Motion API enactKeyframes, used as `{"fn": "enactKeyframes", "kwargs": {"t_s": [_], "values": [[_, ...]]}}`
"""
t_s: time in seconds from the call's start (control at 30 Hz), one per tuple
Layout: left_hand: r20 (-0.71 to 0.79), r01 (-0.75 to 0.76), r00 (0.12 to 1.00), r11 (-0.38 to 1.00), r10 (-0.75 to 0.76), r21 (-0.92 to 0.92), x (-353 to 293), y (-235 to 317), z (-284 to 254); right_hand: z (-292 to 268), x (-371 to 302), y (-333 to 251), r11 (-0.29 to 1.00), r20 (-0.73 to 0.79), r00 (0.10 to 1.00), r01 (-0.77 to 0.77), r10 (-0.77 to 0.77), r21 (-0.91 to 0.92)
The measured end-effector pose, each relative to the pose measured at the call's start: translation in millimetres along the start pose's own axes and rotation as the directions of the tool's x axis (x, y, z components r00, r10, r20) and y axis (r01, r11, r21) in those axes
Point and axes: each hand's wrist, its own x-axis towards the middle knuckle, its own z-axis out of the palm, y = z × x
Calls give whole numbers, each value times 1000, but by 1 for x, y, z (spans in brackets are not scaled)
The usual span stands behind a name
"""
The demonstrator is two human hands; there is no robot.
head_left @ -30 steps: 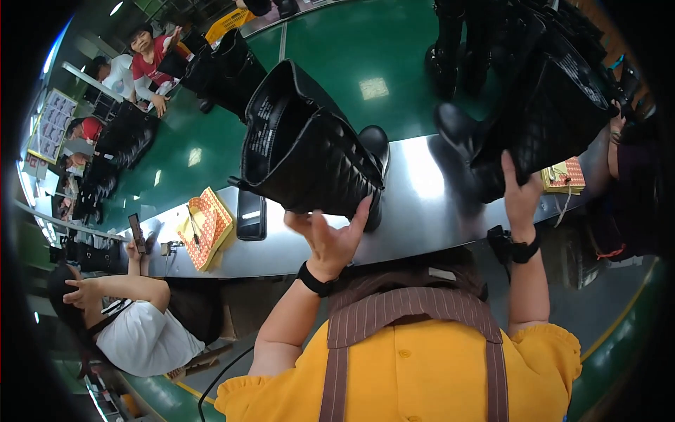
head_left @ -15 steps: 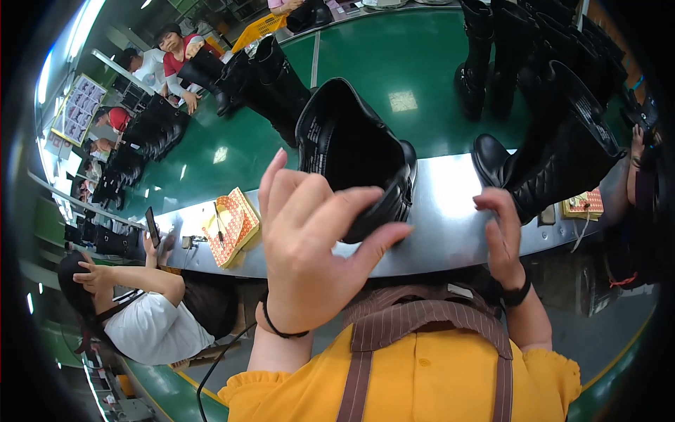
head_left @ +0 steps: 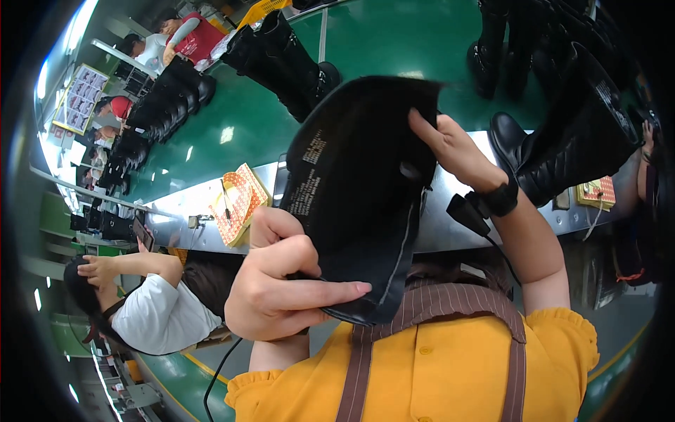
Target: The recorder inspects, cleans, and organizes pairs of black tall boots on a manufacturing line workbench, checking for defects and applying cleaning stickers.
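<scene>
A tall black boot [head_left: 351,176] is held up in front of me, its shaft spread so that the dark lining with pale print shows. My left hand [head_left: 281,281] pinches the near edge of the shaft, with the index finger along the lining. At the far right edge of the shaft is my right hand [head_left: 457,151], its thumb on the inner side and the other fingers hidden behind the leather. The boot's foot cannot be seen. Below my right wrist hangs a small black plug-like piece [head_left: 467,214] on a cable.
Another black boot [head_left: 562,133] stands to the right, near more boots [head_left: 527,49] at the back. A pair of boots [head_left: 278,67] is at the far left. An orange-patterned pad [head_left: 239,204] lies on the metal edge [head_left: 183,228]. A person [head_left: 162,302] sits at the left.
The boot has come nearer and its opening is spread toward me. Both hands, earlier apart from it or only beside it, now grip its shaft. The black plug-like piece has come into view.
</scene>
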Motion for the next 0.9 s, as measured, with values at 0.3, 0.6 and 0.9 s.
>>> {"fn": "enactKeyframes", "kwargs": {"t_s": [0.3, 0.6, 0.9], "values": [[44, -59, 997, 998, 59, 4, -6, -4, -1, 4, 3, 7, 998, -60, 996, -65, 66, 22], [-282, 89, 959, 965, -16, 246, 14, 5, 23, 7, 6, 22, 972, -189, 979, 112, -72, 206], [-707, 164, 703, 952, 70, 257, 28, -70, 111, 5, -27, 54, 965, -239, 955, 212, -173, 151]]}}
